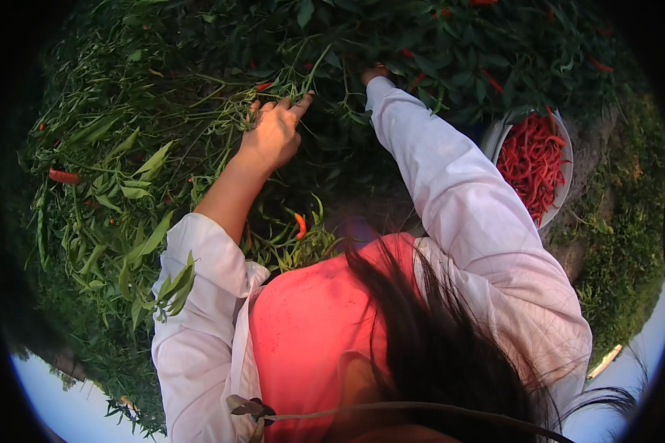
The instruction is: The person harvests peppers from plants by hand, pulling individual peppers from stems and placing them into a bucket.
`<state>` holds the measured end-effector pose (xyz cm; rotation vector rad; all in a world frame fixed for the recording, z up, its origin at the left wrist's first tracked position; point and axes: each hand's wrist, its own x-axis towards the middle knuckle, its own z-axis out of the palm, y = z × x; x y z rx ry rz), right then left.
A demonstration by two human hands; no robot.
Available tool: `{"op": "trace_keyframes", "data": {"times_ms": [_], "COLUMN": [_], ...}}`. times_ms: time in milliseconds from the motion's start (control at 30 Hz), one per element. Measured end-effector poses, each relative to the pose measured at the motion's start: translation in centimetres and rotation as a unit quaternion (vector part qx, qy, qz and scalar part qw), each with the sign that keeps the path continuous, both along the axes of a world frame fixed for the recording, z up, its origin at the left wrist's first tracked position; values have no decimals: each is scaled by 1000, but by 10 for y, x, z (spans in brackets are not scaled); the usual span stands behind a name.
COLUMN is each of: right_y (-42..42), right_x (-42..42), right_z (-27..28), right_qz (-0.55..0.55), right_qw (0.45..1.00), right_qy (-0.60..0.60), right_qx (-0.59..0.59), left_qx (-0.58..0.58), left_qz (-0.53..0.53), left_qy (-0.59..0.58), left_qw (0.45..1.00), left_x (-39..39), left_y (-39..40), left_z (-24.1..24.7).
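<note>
My left hand [275, 128] is spread over the stems and leaves of a chili pepper plant [227, 105], its fingertips among the foliage. Just beyond those fingers shows a red chili pepper [264, 87]. My right hand [377, 73] reaches into darker leaves at the top; its fingers are mostly hidden, so what they touch cannot be told. Red chilies hang near it, one of them [492, 81] to its right. Beside my right sleeve stands a white bucket [566, 183] with many picked red chilies [532, 160] in it.
Dense pepper plants surround both arms. Close to my body hangs an orange-red chili [300, 226] among green ones. A larger red pepper [64, 176] is at the far left. Bare soil [582, 160] and low green growth [626, 221] lie right of the bucket. Long hair hangs over my chest.
</note>
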<state>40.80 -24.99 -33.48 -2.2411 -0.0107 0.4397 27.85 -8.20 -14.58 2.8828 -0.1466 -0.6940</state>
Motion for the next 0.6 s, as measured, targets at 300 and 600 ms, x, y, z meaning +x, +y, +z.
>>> {"op": "trace_keyframes", "data": {"times_ms": [300,600], "right_y": [-12,-2], "right_x": [29,25], "right_z": [11,-2], "right_qz": [-1,-1], "right_qw": [999,1000], "right_qy": [27,9], "right_qx": [26,5], "left_qx": [-1,-8], "left_qz": [-20,-13], "left_qy": [-37,-34], "left_qw": [999,999], "left_x": [-2,0], "left_y": [0,3], "left_z": [0,1]}}
